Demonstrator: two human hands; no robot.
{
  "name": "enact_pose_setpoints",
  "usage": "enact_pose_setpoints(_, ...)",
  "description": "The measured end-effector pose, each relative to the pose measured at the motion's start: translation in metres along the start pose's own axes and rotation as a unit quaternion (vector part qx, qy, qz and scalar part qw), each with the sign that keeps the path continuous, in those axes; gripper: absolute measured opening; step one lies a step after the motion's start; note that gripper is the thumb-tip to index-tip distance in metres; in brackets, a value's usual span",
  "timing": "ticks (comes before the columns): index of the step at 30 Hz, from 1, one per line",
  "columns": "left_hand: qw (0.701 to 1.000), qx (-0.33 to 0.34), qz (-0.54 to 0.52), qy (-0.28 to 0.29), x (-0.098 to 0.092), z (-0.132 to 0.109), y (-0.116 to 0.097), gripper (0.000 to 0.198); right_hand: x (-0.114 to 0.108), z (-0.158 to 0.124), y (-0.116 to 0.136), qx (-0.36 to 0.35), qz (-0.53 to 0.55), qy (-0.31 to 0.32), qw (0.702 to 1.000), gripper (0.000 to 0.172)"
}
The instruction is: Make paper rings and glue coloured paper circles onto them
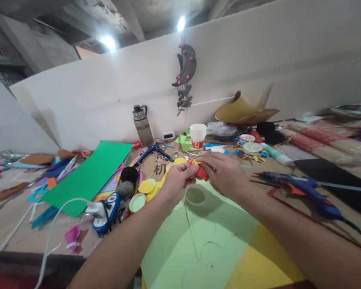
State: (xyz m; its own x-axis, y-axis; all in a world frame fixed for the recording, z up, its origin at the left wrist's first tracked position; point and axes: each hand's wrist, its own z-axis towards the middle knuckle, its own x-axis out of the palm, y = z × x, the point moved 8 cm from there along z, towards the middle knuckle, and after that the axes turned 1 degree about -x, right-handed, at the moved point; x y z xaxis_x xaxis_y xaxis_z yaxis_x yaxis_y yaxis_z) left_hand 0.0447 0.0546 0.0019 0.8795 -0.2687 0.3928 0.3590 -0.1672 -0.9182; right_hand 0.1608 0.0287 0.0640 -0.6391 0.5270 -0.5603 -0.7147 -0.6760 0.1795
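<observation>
My left hand [177,181] and my right hand [225,173] meet above the table, both pinching a small red and yellow paper piece [200,170] between their fingertips. Below them lies a roll of clear tape [195,196] on a light green sheet [198,237] that overlaps a yellow sheet [258,265]. Yellow and pale green paper circles [145,188] lie just left of my left hand.
A big green sheet [90,176] lies left, with a blue and white gadget [106,208] and white cable near it. A blue glue gun [307,190] lies right. Further back stand stacked paper cups [197,136], a water bottle [142,125] and paper scraps.
</observation>
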Motion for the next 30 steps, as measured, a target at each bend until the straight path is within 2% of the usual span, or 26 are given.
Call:
enact_pose_setpoints(7,1.0,-0.011,-0.005,0.008,0.0029,-0.0016,-0.0004,0.033,-0.0023,-0.0003,0.0012,0.014,-0.006,-0.014,1.0,0.019)
enact_pose_setpoints(30,0.999,-0.032,0.017,0.013,0.0048,-0.0032,-0.0017,0.035,-0.0033,0.0053,-0.0018,0.056,-0.016,0.011,0.998,0.018)
